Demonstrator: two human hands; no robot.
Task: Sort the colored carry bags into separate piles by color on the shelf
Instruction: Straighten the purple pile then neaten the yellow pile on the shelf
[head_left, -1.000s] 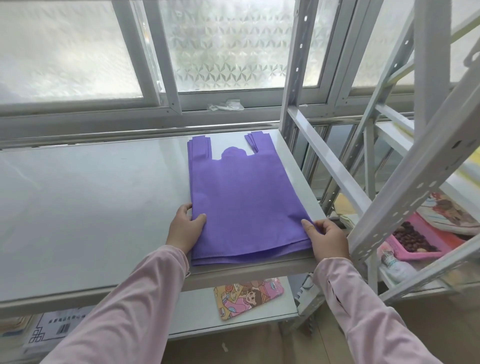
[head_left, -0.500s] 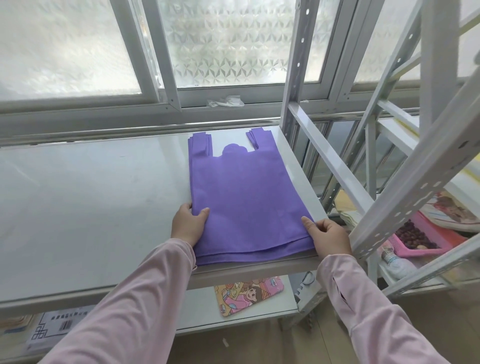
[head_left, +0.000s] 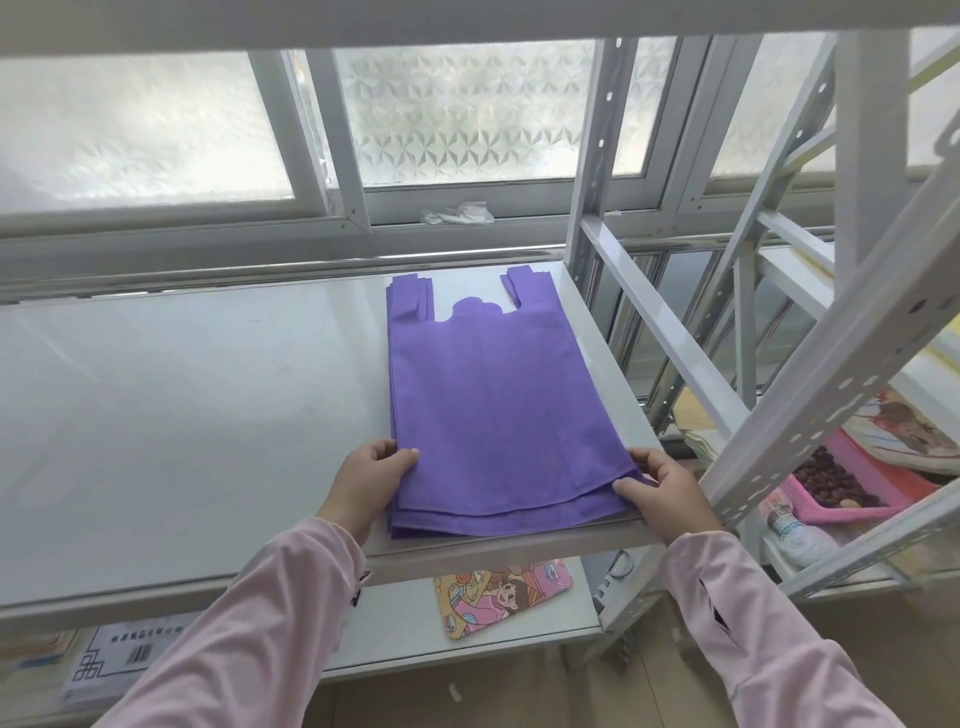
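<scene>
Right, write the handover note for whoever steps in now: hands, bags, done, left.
Left hand: gripping the near left corner of the purple bag pile.
Right hand: pinching the near right corner, thumb on top.
Bags: one stack of purple bags lies flat at the right end of the shelf, handles toward the window.
Done: purple pile placed and roughly squared.
Left: no other colours are in view; their piles are not on the shelf.

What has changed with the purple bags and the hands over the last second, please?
Very little: the left hand and right hand keep gripping the near corners of the purple bags, which stay flat at the right end of the shelf. Only the camera tilted up slightly.
</scene>
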